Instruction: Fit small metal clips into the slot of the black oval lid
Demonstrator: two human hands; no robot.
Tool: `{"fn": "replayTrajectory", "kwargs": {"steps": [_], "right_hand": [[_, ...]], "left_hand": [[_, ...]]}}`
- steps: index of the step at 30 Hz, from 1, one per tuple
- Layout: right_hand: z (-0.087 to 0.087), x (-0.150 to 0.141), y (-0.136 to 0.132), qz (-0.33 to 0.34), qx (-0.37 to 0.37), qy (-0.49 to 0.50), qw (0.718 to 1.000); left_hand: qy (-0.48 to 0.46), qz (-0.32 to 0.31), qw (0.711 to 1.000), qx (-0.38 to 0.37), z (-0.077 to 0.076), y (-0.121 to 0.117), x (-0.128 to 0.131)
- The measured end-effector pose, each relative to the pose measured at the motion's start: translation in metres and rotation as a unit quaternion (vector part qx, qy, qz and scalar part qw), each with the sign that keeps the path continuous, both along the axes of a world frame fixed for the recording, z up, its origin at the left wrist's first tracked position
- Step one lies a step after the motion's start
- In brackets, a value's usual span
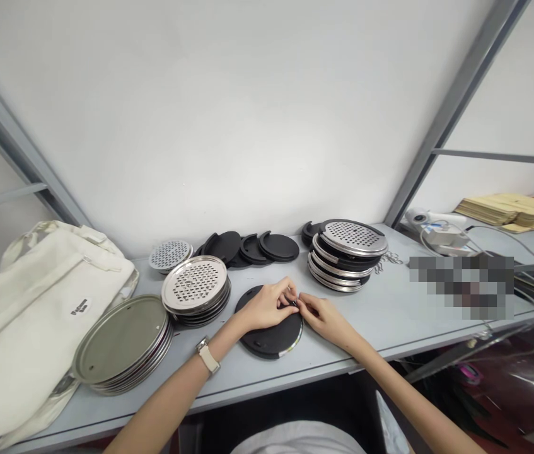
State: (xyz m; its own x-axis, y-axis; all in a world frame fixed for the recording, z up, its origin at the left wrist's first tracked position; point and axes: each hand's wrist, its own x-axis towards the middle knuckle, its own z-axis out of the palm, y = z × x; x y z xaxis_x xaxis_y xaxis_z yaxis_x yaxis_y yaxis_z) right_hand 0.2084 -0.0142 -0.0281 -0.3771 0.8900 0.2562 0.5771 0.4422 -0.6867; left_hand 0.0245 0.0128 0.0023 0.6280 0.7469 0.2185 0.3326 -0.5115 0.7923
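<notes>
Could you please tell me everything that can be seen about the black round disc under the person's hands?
The black round disc lies flat on the pale grey table. Its surface looks like matte plastic or rubber, with small marks near the lower edge. A thin silver edge shows along its lower right rim. The left hand and right hand cover its upper part, which is hidden.

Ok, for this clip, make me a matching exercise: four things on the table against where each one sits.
Things:
1. Cream-strapped wristwatch
2. Black round disc
3. Cream canvas bag
4. Stack of plain steel discs

Places:
A. Left end of the table
B. On the left wrist
C. Beneath the left hand and right hand
D. Beside the bag

Pairs: 1-B, 2-C, 3-A, 4-D
</notes>
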Motion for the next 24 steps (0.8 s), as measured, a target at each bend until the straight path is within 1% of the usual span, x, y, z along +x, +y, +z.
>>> {"fn": "replayTrajectory", "kwargs": {"steps": [12, 19, 24], "right_hand": [[-0.0004, -0.0006, 0.0003, 0.001, -0.002, -0.006, 1.0], [0.0002, 0.0002, 0.0004, 0.003, -0.004, -0.001, 1.0], [0.0, -0.0003, 0.0006, 0.003, -0.007, -0.003, 1.0]], "left_hand": [[-0.01, -0.007, 1.0, -0.004, -0.0006, 0.0007, -0.0015], [0.004, 0.003, 1.0, -0.012, -0.0005, 0.0002, -0.0011], [-0.008, -0.01, 1.0, -0.016, -0.0022, 0.0012, -0.0016]]}}
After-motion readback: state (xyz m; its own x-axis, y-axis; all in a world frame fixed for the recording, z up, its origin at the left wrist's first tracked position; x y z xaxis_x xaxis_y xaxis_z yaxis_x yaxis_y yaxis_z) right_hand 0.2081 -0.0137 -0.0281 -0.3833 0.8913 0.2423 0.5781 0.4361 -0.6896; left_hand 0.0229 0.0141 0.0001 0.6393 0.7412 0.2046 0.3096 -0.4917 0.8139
